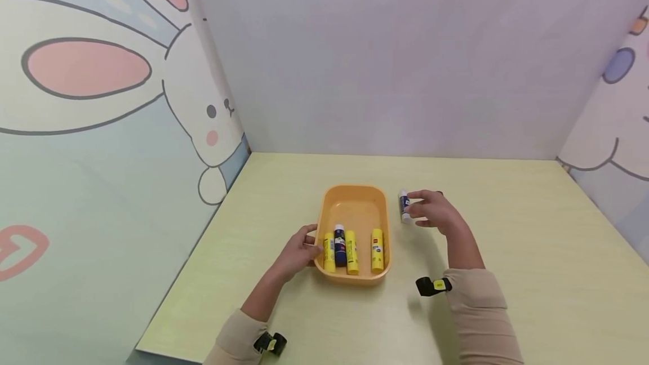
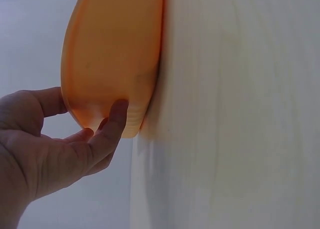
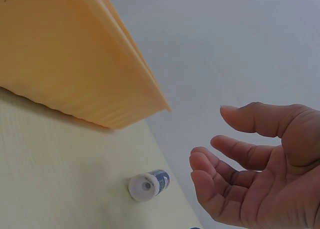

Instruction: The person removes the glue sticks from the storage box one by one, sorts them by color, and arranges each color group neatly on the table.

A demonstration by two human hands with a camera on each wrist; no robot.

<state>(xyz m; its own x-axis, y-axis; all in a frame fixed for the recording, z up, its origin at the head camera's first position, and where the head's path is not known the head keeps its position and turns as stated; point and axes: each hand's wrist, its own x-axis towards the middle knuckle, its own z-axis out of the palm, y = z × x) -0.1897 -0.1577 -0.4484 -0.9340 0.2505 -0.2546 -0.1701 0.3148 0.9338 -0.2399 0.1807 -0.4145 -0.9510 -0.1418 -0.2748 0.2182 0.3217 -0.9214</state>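
An orange plastic basket (image 1: 355, 207) stands on the table. Inside, near its front, lie a dark blue glue stick (image 1: 340, 249) and three yellow ones, among them a yellow glue stick (image 1: 377, 249) at the right. My left hand (image 1: 299, 251) holds the basket's left side, thumb at the rim and fingers against the outer wall (image 2: 100, 49). To the right of the basket a blue-and-white glue stick (image 1: 404, 206) lies on the table. Just beside and above it hovers my right hand (image 1: 431, 210), fingers loosely bent, holding nothing; the right wrist view shows a gap between hand and glue stick (image 3: 149, 185).
The pale yellow table (image 1: 532, 252) reaches a plain light wall (image 1: 395, 61) at the back. A panel with a cartoon rabbit (image 1: 198, 100) stands along the left edge, and another printed panel (image 1: 608, 123) along the right. Dark cameras are strapped on both wrists.
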